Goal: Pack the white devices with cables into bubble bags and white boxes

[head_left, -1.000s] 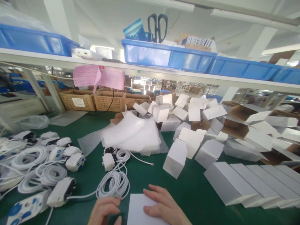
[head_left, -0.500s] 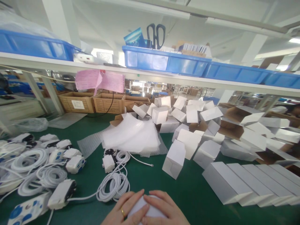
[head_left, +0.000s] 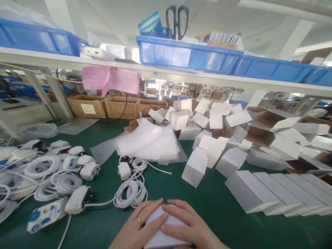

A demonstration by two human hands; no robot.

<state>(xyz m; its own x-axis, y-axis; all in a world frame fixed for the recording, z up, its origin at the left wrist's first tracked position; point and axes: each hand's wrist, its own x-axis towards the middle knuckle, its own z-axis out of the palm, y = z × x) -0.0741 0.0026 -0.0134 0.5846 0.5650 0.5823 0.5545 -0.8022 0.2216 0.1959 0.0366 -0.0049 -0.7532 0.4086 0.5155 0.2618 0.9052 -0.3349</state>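
Note:
At the bottom middle, a small white cardboard box (head_left: 167, 221) sits between my two hands. My left hand (head_left: 142, 223), with a ring on one finger, lies over its left side. From the right, my right hand (head_left: 188, 223) presses on its top and side, fingers bent over it. The fingertips of both hands nearly meet on top. Just beyond my left hand is a coiled white cable (head_left: 131, 192) joined to a white plug-like unit (head_left: 79, 200). The lower part of the box is out of view.
White units with coiled cables crowd the left. A stack of white foam sheets (head_left: 149, 141) lies mid-table on bubble wrap. Open white boxes (head_left: 194, 166) pile up at the right, beside a row of closed boxes (head_left: 255, 192). Blue bins (head_left: 166, 52) line the shelf above.
My view has tilted down, so more of the white box and hands shows. Both hands remain on the box, their grip much the same.

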